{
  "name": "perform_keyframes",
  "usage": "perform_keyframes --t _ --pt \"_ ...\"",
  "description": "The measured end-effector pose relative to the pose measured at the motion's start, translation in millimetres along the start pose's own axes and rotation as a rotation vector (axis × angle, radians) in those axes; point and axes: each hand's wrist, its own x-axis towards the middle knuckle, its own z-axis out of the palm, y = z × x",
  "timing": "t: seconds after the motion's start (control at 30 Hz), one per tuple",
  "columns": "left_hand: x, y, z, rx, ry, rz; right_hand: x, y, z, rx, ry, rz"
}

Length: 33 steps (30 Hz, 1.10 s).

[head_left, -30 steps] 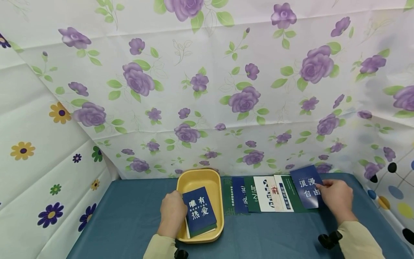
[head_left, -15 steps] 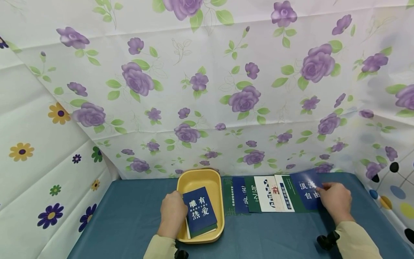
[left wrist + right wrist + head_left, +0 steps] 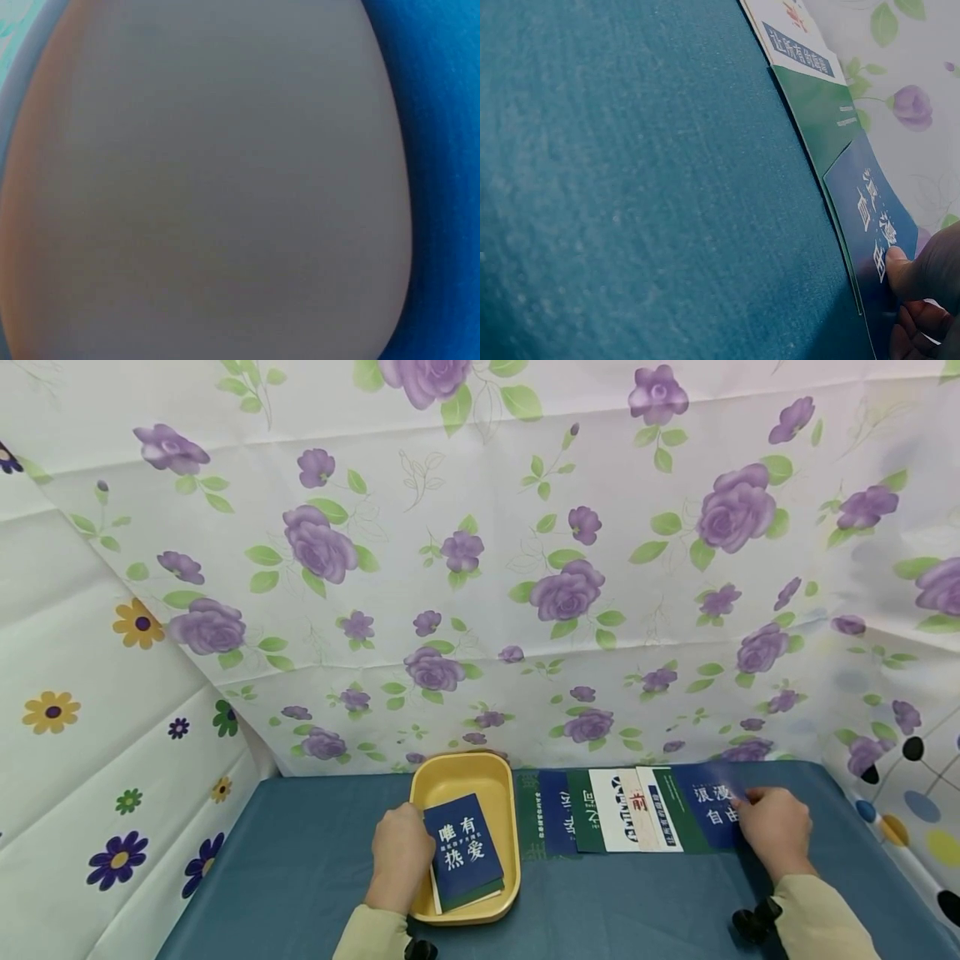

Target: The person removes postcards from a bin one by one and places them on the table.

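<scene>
A blue card (image 3: pixel 708 803) with white characters lies at the right end of an overlapping row of cards. My right hand (image 3: pixel 776 831) pinches its right edge, with the thumb (image 3: pixel 900 274) on top in the right wrist view. My left hand (image 3: pixel 401 852) grips the left rim of a yellow tray (image 3: pixel 491 766), its fingers curled. In that tray lies a small tilted stack of cards, a blue card (image 3: pixel 465 843) uppermost, close beside the left hand. A large blurred pale shape fills most of the left wrist view.
The row also has a green card (image 3: pixel 588 810), a white card (image 3: pixel 615 810) and several others, running from the tray's right side. A blue-green cloth (image 3: pixel 600 902) covers the table. A flowered curtain (image 3: pixel 487 568) hangs behind, with others at both sides.
My right hand has lowered the blue card and shifted it slightly left, so it now lies flatter and in line over the row's right end. The left hand and tray stay put.
</scene>
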Motion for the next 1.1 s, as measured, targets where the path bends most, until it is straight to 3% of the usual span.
perform_keyframes --t 0.63,1.1 --pt "0.1 -1.6 2.2 -0.009 -0.003 -0.009 -6.0 -2.4 3.1 0.006 0.081 -0.014" --pt "-0.2 -0.1 0.3 -0.002 -0.009 -0.019 -5.1 1.7 2.5 0.005 0.054 -0.014"
